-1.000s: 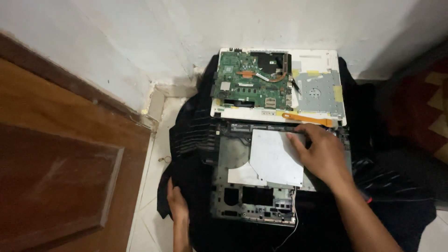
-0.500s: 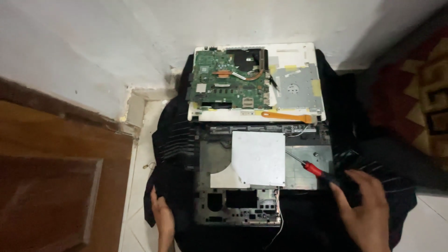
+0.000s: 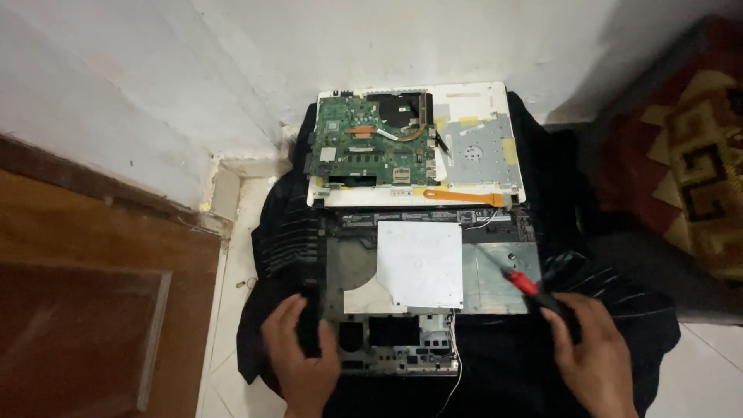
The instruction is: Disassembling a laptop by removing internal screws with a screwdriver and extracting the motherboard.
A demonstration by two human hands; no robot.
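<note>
The left hand [image 3: 300,358] clamped the laptop chassis [image 3: 422,290] at seven o'clock; the right hand [image 3: 592,356] gripped a red-handled screwdriver [image 3: 520,280], best kept upright over screws.

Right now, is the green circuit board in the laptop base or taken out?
Taken out. The green circuit board lies on the white panel behind the laptop base, whose inside is exposed.

A red-and-black screwdriver [image 3: 534,288] is held by the right hand [image 3: 592,356] over the opened laptop base [image 3: 422,302]. The base's left edge is gripped by the left hand [image 3: 298,352]. A green motherboard [image 3: 371,143] is laid behind it.
</note>
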